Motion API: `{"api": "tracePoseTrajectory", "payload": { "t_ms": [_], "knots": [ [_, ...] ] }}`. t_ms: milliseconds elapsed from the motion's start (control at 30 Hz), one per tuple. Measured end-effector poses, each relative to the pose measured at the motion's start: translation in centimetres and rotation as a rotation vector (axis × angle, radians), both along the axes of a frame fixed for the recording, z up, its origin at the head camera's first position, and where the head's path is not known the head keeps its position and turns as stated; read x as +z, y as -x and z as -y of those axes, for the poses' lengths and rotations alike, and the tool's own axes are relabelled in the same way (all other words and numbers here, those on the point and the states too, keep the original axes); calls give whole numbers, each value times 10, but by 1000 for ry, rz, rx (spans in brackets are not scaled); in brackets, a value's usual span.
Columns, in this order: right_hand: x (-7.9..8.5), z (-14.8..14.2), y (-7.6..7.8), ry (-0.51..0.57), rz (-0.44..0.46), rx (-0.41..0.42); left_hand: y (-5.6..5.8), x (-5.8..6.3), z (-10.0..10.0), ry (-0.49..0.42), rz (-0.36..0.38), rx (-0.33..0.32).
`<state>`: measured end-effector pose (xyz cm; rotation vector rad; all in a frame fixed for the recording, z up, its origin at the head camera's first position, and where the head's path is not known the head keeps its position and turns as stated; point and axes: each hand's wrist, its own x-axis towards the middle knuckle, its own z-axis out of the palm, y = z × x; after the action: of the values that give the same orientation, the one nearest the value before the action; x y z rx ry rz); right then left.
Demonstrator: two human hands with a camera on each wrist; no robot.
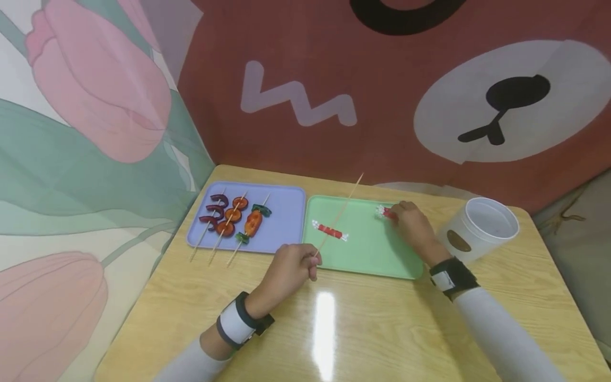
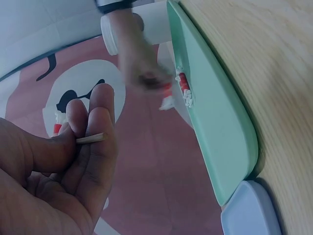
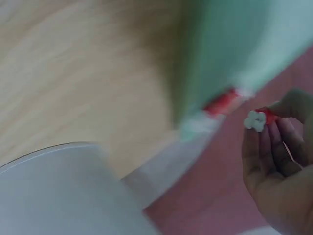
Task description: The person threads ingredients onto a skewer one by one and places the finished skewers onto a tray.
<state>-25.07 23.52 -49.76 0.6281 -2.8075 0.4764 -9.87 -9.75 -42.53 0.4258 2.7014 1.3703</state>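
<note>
My left hand (image 1: pixel 292 268) pinches a thin wooden skewer (image 1: pixel 350 193) near its lower end, tilted up over the green tray (image 1: pixel 372 254). A red roll (image 1: pixel 330 231) with white knobbly ends, like wrapped enoki mushrooms, sits across the skewer and appears threaded on it. Above the tray's far right part, my right hand (image 1: pixel 414 228) holds a similar red roll (image 3: pixel 259 120) between thumb and fingers, its white end sticking out. Another such roll (image 2: pixel 184 89) lies in the green tray close to the right hand; the right wrist view blurs it.
Left of the green tray, a purple tray (image 1: pixel 281 212) bears three loaded skewers: purple curled pieces (image 1: pixel 215 211), orange-brown round slices (image 1: pixel 233 215), and an orange piece between green ones (image 1: pixel 254 224). A white tub (image 1: pixel 477 228) stands right of my right hand. Printed cloth walls (image 1: pixel 296 148) border the wooden table (image 1: pixel 382 323).
</note>
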Motion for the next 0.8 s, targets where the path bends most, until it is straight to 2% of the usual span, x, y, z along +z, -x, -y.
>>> {"api": "tracePoseTrajectory", "payload": {
  "t_ms": [133,233,367,467,667,800],
  "knots": [
    [35,10,-6,275,88,-46,1,-4,-3,9,9,-13],
    [66,18,-14,409,155,-81,1,-8,-7,18,22,-29],
    [99,27,-25,485,233,-103,1,-11,-11,29,16,-54],
    [117,34,-32,541,290,-117,0,-12,-13,38,1,-63],
    [138,45,-47,592,347,-127,0,-11,-15,40,17,-60],
    [144,52,-54,583,338,-97,0,-10,-15,46,32,-51]
  ]
}}
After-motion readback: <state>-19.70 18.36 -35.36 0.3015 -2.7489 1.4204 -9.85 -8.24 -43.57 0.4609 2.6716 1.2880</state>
